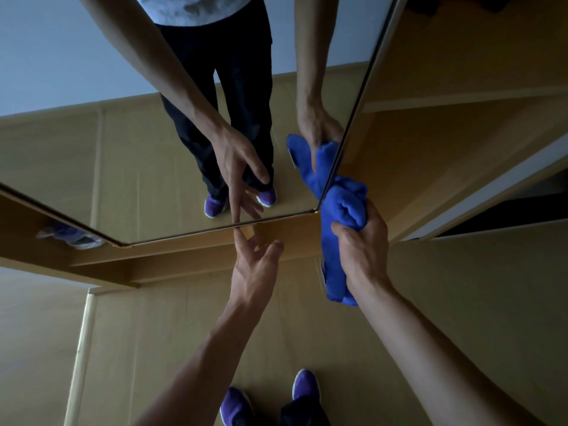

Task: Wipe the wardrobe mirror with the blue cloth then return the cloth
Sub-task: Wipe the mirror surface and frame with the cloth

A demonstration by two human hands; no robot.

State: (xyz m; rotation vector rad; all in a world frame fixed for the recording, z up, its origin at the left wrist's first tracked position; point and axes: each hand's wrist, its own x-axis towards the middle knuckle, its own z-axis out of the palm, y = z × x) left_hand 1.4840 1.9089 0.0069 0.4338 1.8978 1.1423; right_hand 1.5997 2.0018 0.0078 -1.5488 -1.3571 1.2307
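Observation:
The wardrobe mirror (129, 167) fills the upper left of the head view, and its lower right corner sits near the centre. My right hand (362, 244) is shut on the bunched blue cloth (344, 210), which presses against that corner and hangs below my fist. My left hand (255, 272) is open with fingers spread, and its index fingertip touches the mirror's bottom edge. Both arms, the cloth and my legs show as reflections in the glass.
The wooden wardrobe frame (190, 256) runs under the mirror. An open wardrobe compartment with shelves (461, 99) lies to the right. My purple shoes (304, 385) stand on the tan floor below. Something blue and white (73, 236) lies at the lower left of the frame.

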